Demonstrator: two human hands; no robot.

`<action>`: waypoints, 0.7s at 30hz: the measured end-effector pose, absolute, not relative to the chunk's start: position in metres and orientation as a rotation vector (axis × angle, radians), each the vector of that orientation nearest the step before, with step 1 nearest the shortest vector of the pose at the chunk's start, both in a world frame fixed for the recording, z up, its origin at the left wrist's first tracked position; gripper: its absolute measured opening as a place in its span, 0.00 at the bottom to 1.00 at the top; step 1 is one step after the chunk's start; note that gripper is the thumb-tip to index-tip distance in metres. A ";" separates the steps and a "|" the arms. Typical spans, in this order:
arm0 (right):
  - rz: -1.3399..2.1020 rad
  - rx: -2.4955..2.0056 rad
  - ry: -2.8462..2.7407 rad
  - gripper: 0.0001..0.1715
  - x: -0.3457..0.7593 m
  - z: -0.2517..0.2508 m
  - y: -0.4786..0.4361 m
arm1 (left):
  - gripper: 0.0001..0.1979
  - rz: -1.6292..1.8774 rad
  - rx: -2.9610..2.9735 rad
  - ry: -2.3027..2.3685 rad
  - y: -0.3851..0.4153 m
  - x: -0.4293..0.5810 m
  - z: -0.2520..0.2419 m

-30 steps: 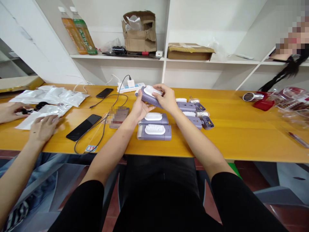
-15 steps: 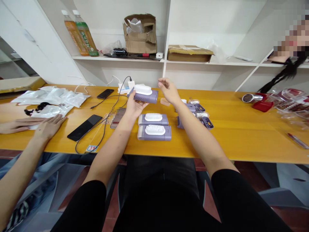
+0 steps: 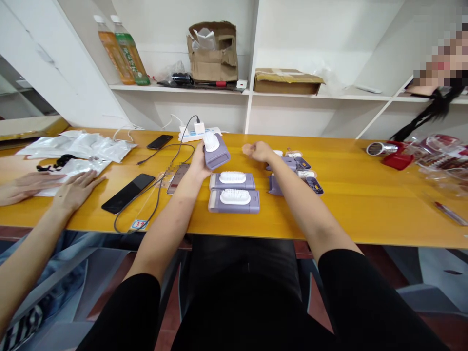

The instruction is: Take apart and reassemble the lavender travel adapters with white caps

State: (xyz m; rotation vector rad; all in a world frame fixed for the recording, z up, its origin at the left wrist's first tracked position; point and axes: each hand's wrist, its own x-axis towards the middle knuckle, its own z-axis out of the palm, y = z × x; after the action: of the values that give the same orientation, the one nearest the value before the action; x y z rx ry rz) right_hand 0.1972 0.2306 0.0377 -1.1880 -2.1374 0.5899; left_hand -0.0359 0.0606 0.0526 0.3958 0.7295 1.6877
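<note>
My left hand (image 3: 199,163) is wrapped round a purple case with a white bristle brush (image 3: 219,153), tilted above the table with one end towards me. My right hand (image 3: 261,151) pinches a small translucent, peach-looking cover (image 3: 247,149) just right of that case. Below them, two like purple brush cases lie side by side, a farther brush case (image 3: 249,181) and a nearer brush case (image 3: 255,201), bristles up. Under my right forearm are several opened purple case parts (image 3: 313,185), partly hidden by the arm.
To the left lie a large black phone (image 3: 127,193), a smaller phone (image 3: 160,142), a looping cable (image 3: 160,190) and a power strip (image 3: 214,132). A co-worker's hands (image 3: 75,191) press on white plastic bags (image 3: 80,146). Far right are a red scoop-like thing (image 3: 398,156) and clear packaging.
My left hand has turned the brush case, bringing one end round towards me. My right hand has come down to the table and taken hold of the small translucent cover.
</note>
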 end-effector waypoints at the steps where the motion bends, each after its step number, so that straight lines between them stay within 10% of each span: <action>1: 0.605 -1.188 -2.116 0.18 0.196 0.041 0.225 | 0.23 1.643 0.416 0.721 0.059 -0.035 0.054; 21: 0.788 -0.398 -2.328 0.46 0.171 0.070 0.176 | 0.33 1.376 0.706 0.871 0.035 -0.020 0.071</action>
State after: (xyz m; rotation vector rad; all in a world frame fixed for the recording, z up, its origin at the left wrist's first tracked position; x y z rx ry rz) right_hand 0.1711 0.1756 0.0695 -0.3979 -2.3284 0.7884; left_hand -0.0197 0.0350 0.0709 0.7059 0.8714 1.3758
